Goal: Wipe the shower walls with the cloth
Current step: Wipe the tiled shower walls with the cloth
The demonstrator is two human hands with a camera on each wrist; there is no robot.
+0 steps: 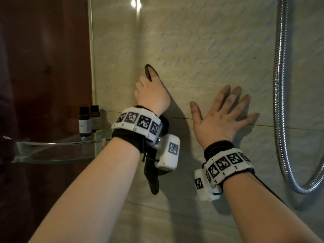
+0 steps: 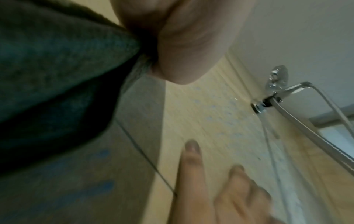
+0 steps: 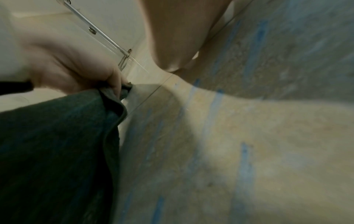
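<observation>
Head view: the dark cloth (image 1: 152, 179) is gripped in the left hand (image 1: 151, 92) against the streaked shower wall (image 1: 201, 50); the right hand (image 1: 222, 116) is flat, fingers spread. A leftward sweep could knock the bottles (image 1: 89, 120) off the glass shelf (image 1: 52, 151).

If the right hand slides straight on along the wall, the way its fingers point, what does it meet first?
The right hand lies flat on the tiled wall, fingers pointing up and to the right. That line probably reaches the metal shower hose first; until there, only bare wall with blue streaks shows.
</observation>
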